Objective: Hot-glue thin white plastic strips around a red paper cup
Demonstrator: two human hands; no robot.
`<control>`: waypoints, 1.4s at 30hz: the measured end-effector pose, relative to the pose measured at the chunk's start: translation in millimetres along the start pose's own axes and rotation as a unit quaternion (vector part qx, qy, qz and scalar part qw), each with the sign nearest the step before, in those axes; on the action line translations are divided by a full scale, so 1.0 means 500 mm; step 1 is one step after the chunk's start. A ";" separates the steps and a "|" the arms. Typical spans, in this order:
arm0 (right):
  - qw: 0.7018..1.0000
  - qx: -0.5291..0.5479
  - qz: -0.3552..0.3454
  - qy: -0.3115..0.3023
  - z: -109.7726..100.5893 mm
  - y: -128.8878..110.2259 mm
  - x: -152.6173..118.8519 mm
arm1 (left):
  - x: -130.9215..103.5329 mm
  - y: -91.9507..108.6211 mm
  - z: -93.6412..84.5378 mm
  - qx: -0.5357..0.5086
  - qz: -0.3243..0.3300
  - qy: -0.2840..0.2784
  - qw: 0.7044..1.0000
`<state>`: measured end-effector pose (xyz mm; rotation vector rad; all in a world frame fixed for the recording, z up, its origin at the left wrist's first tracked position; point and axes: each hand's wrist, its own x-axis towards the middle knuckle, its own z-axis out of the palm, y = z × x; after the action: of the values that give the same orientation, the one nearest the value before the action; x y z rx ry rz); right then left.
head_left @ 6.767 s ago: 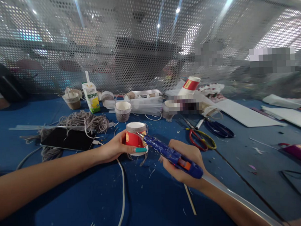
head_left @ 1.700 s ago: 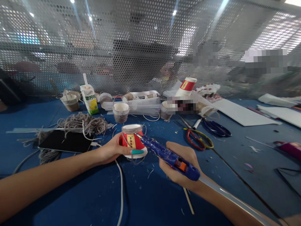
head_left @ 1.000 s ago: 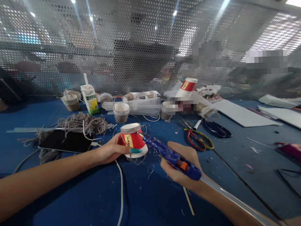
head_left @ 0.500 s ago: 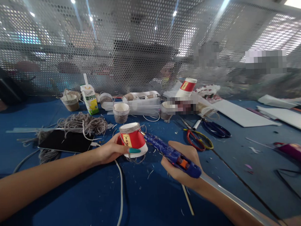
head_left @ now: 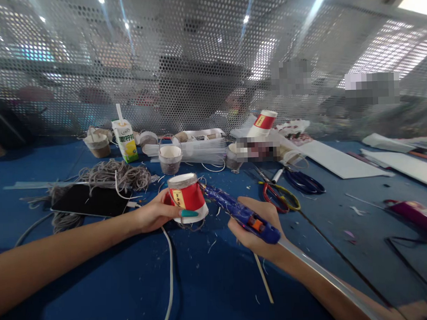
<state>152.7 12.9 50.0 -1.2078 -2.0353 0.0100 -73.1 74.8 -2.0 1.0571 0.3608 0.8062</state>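
Over the desk [head_left: 134, 284], the left hand [head_left: 153, 213] wraps its fingers around the red cup [head_left: 193, 198], seemingly to steady it, while the right hand [head_left: 258, 224] grips the blue glue gun [head_left: 234, 209], nozzle [head_left: 202, 184] angled close by the cup's twine band [head_left: 182, 181].

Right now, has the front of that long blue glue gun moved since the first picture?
Yes, slightly: against the small grey-and-white bucket behind, the front end of the long blue glue gun sits farther right and higher in the picture.
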 end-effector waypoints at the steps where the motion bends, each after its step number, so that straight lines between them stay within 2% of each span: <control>1: 1.000 0.000 0.002 -0.003 0.001 0.002 0.001 | 0.000 0.001 0.000 0.002 0.002 -0.003 1.000; 4: 1.000 -0.017 -0.005 -0.015 0.003 0.020 0.007 | 0.000 0.002 0.002 0.006 0.001 -0.001 1.000; 8: 0.993 -0.107 -0.030 -0.026 0.006 0.062 0.025 | 0.001 0.004 0.008 -0.004 -0.008 0.021 1.000; 10: 0.989 -0.141 -0.009 -0.034 0.007 0.080 0.031 | 0.001 0.004 0.011 -0.003 -0.015 0.030 0.999; 14: 0.976 -0.189 0.079 -0.079 0.019 0.103 0.036 | 0.002 0.000 0.014 0.008 -0.009 0.046 0.999; 19: 0.974 -0.110 0.144 -0.137 0.031 0.120 0.042 | 0.004 -0.002 0.013 0.018 -0.010 0.048 0.999; 24: 0.966 -0.060 0.138 -0.210 0.007 0.119 0.047 | 0.005 0.002 0.019 0.023 -0.015 0.072 0.997; 27: 0.959 -0.064 0.128 -0.244 -0.009 0.116 0.046 | 0.003 0.005 0.022 0.035 -0.026 0.080 0.996; 31: 0.964 -0.116 0.096 -0.219 -0.018 0.115 0.040 | 0.000 0.008 0.021 0.032 -0.022 0.060 0.997; 35: 0.976 -0.136 0.002 -0.167 -0.026 0.087 0.035 | 0.001 0.008 0.023 0.029 -0.025 0.054 0.998; 39: 0.994 -0.038 -0.083 -0.062 -0.028 0.033 0.027 | 0.004 -0.001 0.022 0.033 -0.029 0.073 0.996; 40: 0.993 -0.007 -0.100 -0.056 -0.027 0.022 0.024 | 0.005 -0.004 0.020 0.034 -0.031 0.075 0.996; 42: 0.987 0.042 -0.132 -0.085 -0.023 0.003 0.013 | 0.006 -0.009 0.017 0.039 -0.030 0.076 0.996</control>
<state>159.2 14.8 61.7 -0.9041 -2.3067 0.0717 -64.0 70.8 -1.6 1.0547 0.5544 0.8259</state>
